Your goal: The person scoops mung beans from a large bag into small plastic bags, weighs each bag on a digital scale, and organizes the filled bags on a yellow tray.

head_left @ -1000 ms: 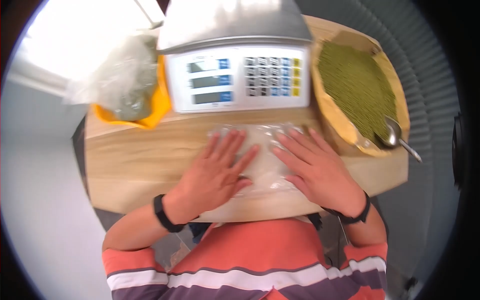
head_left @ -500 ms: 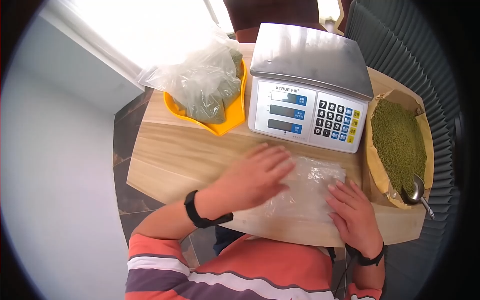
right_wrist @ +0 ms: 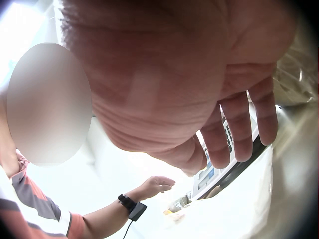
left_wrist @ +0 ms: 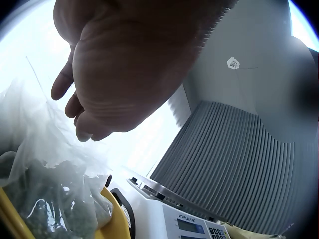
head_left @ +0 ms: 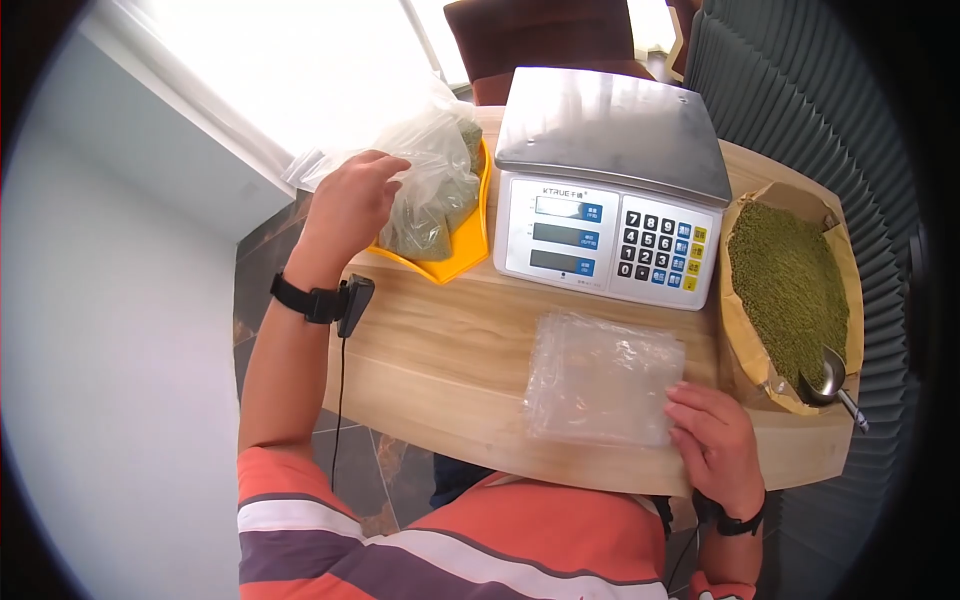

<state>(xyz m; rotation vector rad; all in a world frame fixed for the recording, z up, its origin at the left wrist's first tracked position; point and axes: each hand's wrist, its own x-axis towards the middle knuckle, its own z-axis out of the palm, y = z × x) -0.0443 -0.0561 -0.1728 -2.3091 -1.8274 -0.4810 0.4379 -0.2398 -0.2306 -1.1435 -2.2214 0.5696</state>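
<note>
In the head view my left hand (head_left: 350, 205) hovers at the near side of a clear plastic bag (head_left: 420, 210) of greenish contents, its fingers loosely bent and nothing seen between them. That bag lies in a yellow tray (head_left: 470, 245); the left wrist view shows the bag (left_wrist: 55, 199) below my fingers. A flat stack of clear plastic bags (head_left: 600, 385) lies on the wooden table. At its right edge my right hand (head_left: 715, 440) rests, fingertips on the plastic and fingers relaxed. The right wrist view shows these fingers (right_wrist: 237, 129) stretched out and slightly spread.
A digital scale (head_left: 610, 240) with a metal pan stands behind the stack. To its right sits an open paper sack (head_left: 745, 350) of green beans (head_left: 785, 280), with a metal scoop (head_left: 830, 380) at its near edge. A brown chair (head_left: 540, 40) is beyond the table.
Both hands lay flat on the clear bags earlier. My left hand has since lifted off and moved left and away to the filled bag, while the right stays at the stack's right edge.
</note>
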